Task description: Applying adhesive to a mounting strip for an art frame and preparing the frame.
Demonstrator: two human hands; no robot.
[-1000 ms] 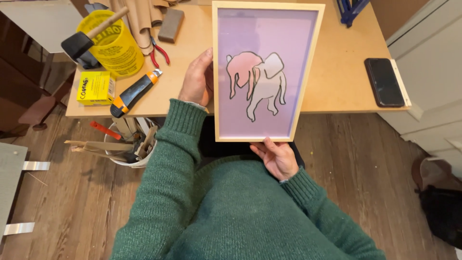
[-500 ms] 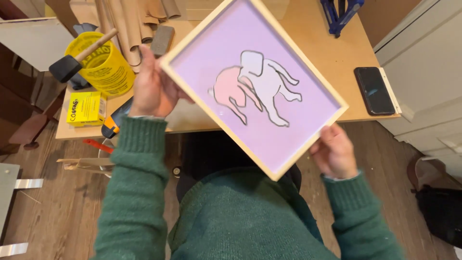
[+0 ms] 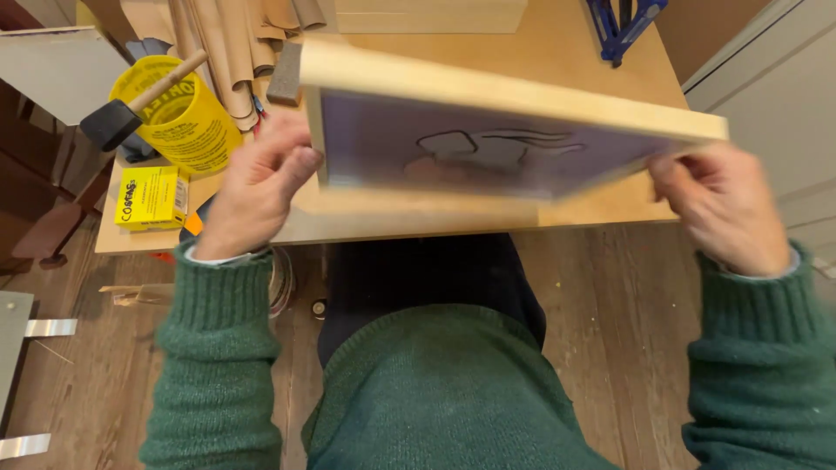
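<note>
Both hands grip a wooden frame [image 3: 488,96] at mid-picture: left hand [image 3: 252,187] pinching its left edge, right hand [image 3: 723,209] its right corner; the picture inside is dim and blurred.

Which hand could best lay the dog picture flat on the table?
Probably the left hand: it grips the wooden picture frame at the end over the wooden table, while the right hand holds the end past the table's edge.
</note>
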